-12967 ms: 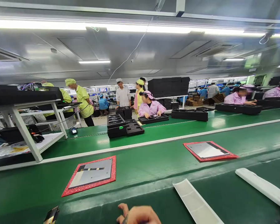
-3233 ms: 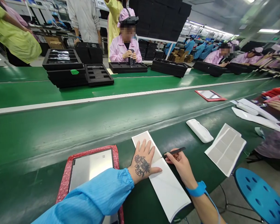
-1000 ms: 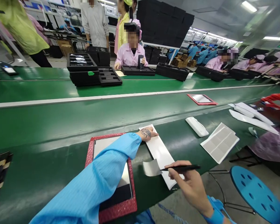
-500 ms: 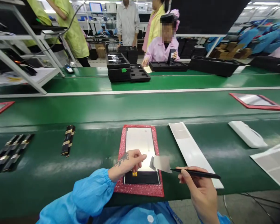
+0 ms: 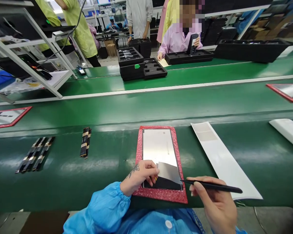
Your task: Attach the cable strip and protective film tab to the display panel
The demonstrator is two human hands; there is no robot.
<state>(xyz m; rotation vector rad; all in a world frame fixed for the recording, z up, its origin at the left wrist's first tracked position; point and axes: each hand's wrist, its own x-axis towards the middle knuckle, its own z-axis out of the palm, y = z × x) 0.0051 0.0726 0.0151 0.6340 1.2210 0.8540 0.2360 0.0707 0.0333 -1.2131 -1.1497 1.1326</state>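
My right hand holds black tweezers, whose tips meet the right corner of a thin grey sticker sheet. At the sheet's left edge, the thumb and fingers of my left hand are pinched together on it. The sheet hovers over or lies on the lower part of a display panel with a silvery back and a black bottom strip; contact is hard to tell. Beneath the panel is a red bubble-wrap pad. My left fingers hide part of the black strip and a small yellow piece.
A white backing strip with grey stickers lies to the right, near a white device. Black taped parts and several more lie left. Across the green bench, a person in pink sits behind black trays.
The grey sheet has moved left over the panel, and my left thumb and fingers have closed on its left edge. My right hand still holds the tweezers. The camera view has shifted.
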